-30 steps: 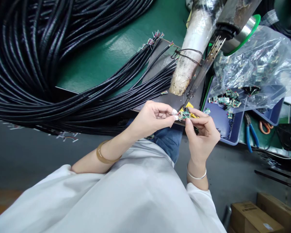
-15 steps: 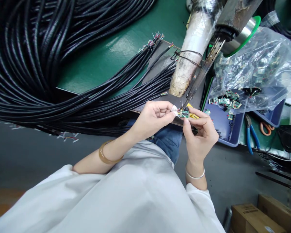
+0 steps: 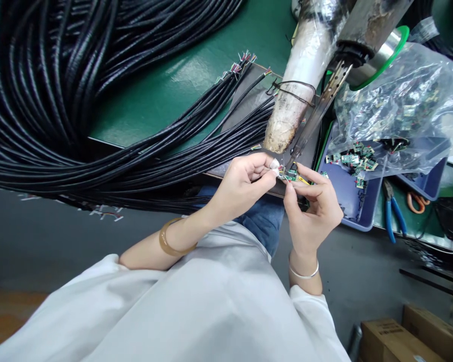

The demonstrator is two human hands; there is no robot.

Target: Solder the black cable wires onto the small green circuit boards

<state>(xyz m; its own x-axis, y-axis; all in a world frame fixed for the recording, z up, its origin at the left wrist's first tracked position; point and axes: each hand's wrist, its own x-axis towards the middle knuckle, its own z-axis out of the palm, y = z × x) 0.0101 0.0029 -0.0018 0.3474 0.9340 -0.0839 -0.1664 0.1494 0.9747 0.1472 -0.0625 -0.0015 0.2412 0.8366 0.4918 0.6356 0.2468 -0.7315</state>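
Between thumb and fingers, my right hand [image 3: 312, 203] pinches a small green circuit board [image 3: 292, 175]. My left hand [image 3: 247, 180], with white wrapping on a fingertip, is closed on thin wires [image 3: 281, 169] at the board's left end. Just above the board is the tip of a fixed soldering iron [image 3: 313, 120], touching or nearly touching the wires; I cannot tell which. Left of the iron hangs a white, tape-wrapped tube [image 3: 292, 95] with a scorched end. Something yellow [image 3: 304, 179] shows behind my right fingers.
Thick bundles of black cable [image 3: 136, 158] with stripped ends cover the left side. At the right, a blue tray [image 3: 367, 216] holds circuit boards, beside a plastic bag [image 3: 400, 110] of more boards. Blue-handled pliers [image 3: 394, 213] and a solder spool [image 3: 381, 55] lie nearby.
My left hand has shifted slightly right, and the board has tilted a little between my hands. Both hands keep their grip.
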